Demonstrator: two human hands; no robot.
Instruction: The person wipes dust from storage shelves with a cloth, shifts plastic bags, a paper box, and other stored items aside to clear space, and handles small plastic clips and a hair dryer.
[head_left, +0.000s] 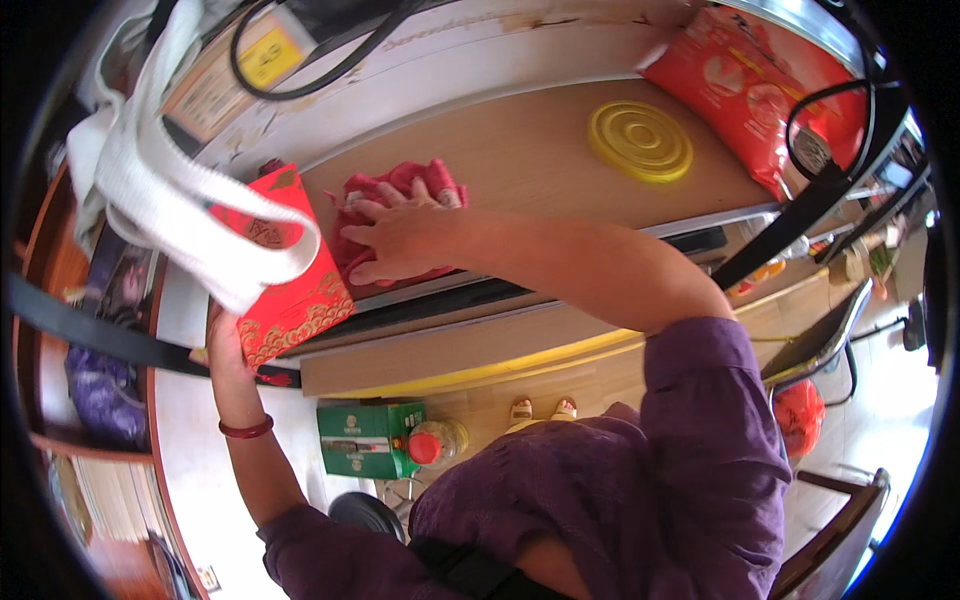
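My right hand (409, 229) presses down with spread fingers on a crumpled pink cloth (450, 180), which lies on a brown wooden shelf board (525, 150). My left hand (227, 341) is at the lower left edge of a red box or packet (300, 300) with gold wave patterns and a red tassel. It seems to grip this red item, though most of its fingers are hidden behind it. A loop of white fabric strap (202, 232) hangs in front of the red item and covers part of it.
A round yellow lid (640, 141) lies on the board, with a red plastic package (757, 90) behind it at right. Black cables (330, 82) hang above. Below stand a green carton (367, 435) and a red-capped bottle (442, 444). A shelf unit (94, 450) rises at left.
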